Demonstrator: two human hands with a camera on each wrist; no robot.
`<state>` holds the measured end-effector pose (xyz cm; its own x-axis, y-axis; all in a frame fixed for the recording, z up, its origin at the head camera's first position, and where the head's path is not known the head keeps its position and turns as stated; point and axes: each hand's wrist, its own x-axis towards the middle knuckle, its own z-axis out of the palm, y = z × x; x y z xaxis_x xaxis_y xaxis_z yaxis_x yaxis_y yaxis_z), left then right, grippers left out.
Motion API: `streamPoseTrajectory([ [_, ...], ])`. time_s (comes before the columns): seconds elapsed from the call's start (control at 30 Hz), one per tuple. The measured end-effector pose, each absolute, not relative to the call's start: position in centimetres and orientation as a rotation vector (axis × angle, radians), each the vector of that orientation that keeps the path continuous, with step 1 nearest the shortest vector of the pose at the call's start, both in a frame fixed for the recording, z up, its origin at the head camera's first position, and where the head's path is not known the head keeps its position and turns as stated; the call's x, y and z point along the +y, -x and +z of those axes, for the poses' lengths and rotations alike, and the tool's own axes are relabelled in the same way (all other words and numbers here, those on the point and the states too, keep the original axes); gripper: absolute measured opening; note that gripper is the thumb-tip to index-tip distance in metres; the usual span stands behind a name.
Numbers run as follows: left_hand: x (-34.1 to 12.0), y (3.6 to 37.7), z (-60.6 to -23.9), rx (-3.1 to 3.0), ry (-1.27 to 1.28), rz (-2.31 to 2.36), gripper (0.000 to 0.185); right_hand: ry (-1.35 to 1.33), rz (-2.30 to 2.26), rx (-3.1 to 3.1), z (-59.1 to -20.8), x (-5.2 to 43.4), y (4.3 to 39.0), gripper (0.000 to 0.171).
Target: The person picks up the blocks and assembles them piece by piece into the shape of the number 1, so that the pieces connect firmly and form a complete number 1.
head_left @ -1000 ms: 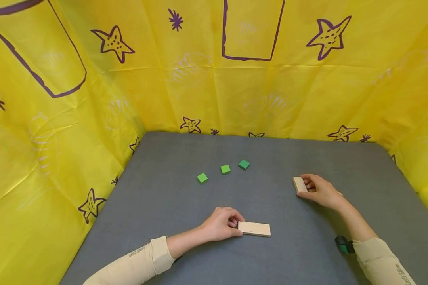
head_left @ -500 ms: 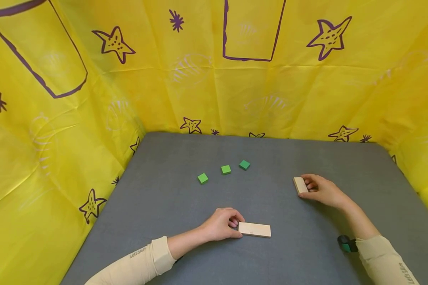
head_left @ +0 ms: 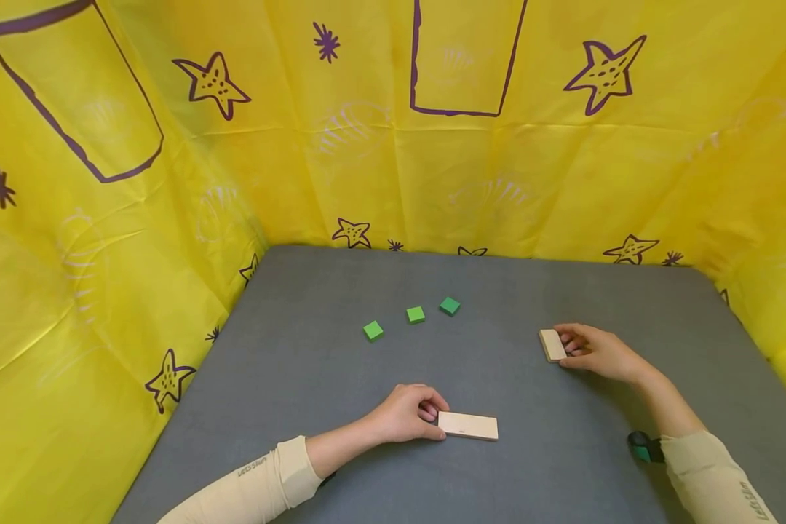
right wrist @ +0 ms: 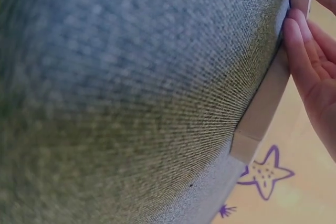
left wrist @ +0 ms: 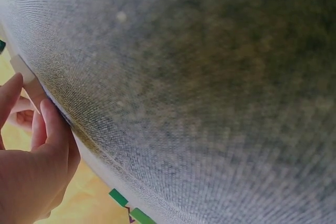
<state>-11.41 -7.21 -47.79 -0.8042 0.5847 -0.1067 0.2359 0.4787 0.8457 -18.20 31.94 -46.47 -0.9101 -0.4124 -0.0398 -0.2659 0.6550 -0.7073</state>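
Wooden planks, two in number, lie flat on the grey mat, which serves as the landmark for all positions below. Largest in the scene is the yellow cloth walling the mat on three sides, printed with purple stars, asterisks and outlined rectangles; it carries no readable words. Small printed lettering runs along both cream sleeves near the cuffs, too small to read with confidence.

The left plank rests near the mat's front edge, slightly right of centre, long side running left to right. The left hand sits at its left short end, fingers curled and pinching that end between thumb and fingertips; the left wrist view shows the fingers against the plank's pale edge.

The right plank lies on the mat's right half, further from the front edge, seen mostly end-on. The right hand covers it from the right, fingers wrapped along its long edge in a grasp; the right wrist view shows fingertips pressed on the plank's side.

Three green cubes form a short slanting row at the mat's centre, well apart from both hands.

A green-and-black wrist device shows at the right cuff.
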Motion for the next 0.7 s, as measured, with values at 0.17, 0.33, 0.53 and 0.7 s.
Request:
streamPoseTrajectory([
  [0.17, -7.18, 11.37, -47.85, 2.346, -0.682, 1.268, 0.029, 0.547, -1.086, 2.702, -46.63, 31.95, 18.05, 0.058],
  [0.33, -7.16, 11.36, -47.89, 2.344, -0.681, 1.280, 0.029, 0.534, -1.085, 2.725, -46.70, 31.82, 18.00, 0.057],
  [0.53, -7.21, 11.35, -47.93, 2.333, -0.666, 1.280, 0.029, 0.509, -1.031, 2.774, -46.85, 31.60, 17.84, 0.058],
  [0.7, -7.25, 11.32, -47.90, 2.332, -0.665, 1.283, 0.029, 0.475, -1.015, 2.800, -47.04, 31.37, 17.74, 0.060],
])
